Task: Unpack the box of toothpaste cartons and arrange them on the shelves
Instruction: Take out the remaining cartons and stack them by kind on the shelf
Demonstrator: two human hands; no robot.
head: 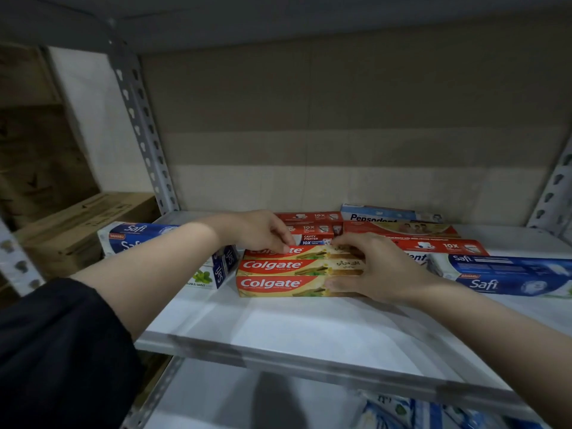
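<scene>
Colgate cartons (278, 274), glossy rectangular cardboard, under both hands (380, 267).

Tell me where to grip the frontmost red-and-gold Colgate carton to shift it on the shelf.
Grip the frontmost red-and-gold Colgate carton across its short ends, coming from the open shelf front. It lies flat and lengthwise, its back face tight against the next carton, so the long sides are blocked. The right hand already covers its right end.
</scene>
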